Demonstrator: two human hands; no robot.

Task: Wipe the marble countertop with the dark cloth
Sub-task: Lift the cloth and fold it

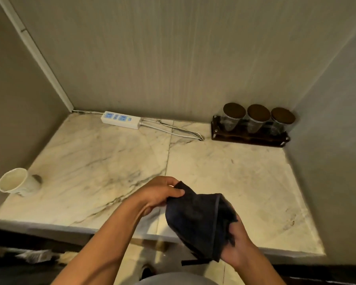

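Observation:
The dark cloth (197,221) hangs bunched between both hands, above the front edge of the white marble countertop (103,161). My left hand (158,194) pinches the cloth's upper left corner between thumb and fingers. My right hand (237,245) grips the cloth's lower right part from below. The cloth is lifted off the marble, not lying flat on it.
A white paper cup (17,183) stands at the counter's left edge. A white power strip (121,119) with its cable (173,129) lies along the back wall. A dark rack with three lidded glass jars (253,124) fills the back right corner. Walls close in three sides.

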